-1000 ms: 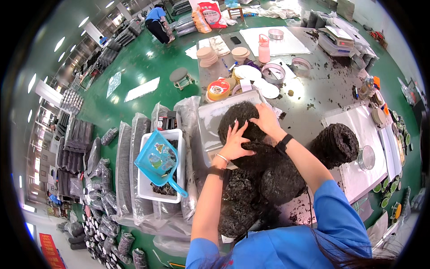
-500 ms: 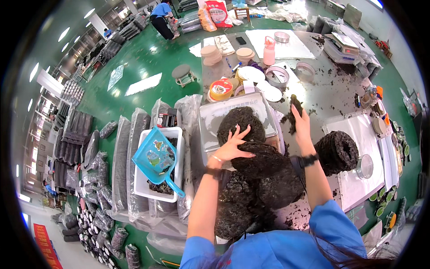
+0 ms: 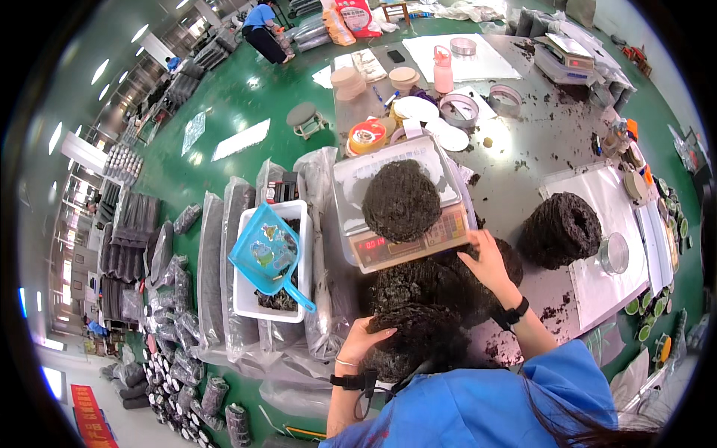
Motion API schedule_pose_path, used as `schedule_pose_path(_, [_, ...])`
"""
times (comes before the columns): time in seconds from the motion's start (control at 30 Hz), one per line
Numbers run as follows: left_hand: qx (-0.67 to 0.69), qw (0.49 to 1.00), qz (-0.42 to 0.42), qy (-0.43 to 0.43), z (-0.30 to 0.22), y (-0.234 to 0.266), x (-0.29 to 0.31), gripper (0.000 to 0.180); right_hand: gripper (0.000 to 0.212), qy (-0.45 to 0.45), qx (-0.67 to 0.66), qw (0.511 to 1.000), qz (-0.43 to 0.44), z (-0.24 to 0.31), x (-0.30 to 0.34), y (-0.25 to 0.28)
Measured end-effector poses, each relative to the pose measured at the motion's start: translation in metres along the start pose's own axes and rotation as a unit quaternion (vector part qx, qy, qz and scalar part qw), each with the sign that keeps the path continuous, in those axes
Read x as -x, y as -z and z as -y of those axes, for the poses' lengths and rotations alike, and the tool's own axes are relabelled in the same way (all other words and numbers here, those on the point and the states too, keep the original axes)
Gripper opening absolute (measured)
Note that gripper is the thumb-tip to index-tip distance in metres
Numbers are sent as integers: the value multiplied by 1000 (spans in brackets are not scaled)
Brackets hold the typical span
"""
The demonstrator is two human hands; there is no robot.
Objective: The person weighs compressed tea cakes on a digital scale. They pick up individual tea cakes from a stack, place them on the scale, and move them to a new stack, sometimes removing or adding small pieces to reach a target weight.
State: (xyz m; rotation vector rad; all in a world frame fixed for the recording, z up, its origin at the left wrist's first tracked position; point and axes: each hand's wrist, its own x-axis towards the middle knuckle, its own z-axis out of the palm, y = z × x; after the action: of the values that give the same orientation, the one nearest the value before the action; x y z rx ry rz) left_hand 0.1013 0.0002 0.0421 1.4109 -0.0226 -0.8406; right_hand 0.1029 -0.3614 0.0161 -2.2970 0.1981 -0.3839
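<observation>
The left hand (image 3: 364, 337) cups a dark clump (image 3: 418, 328), fingers curled loosely round its near edge; the right hand (image 3: 484, 263) lies fairly flat, fingers spread, on the big dark pile (image 3: 433, 280) just below the scale (image 3: 399, 205); neither is closed tight; on the scale's tray a round dark mound (image 3: 402, 200) sits alone, so the step looks like weighing out portions, with the hands gathering material; a further pull would call for a firm pinch off the pile; right of the scale sits another round dark cake (image 3: 560, 229); left of it, a blue scoop (image 3: 267, 254) rests in a white bin (image 3: 246, 302).
</observation>
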Motion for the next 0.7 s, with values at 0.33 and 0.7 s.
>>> schedule_pose_path(0.33, [132,987,-64,-71,-16,-10,-19,26,76,252,194,947,-39,38,-76,-51])
schedule_pose_path(0.7, [306,918,-192,-163,-103,-55,-143,41,70,63,226,929,-288,-15,-26,80])
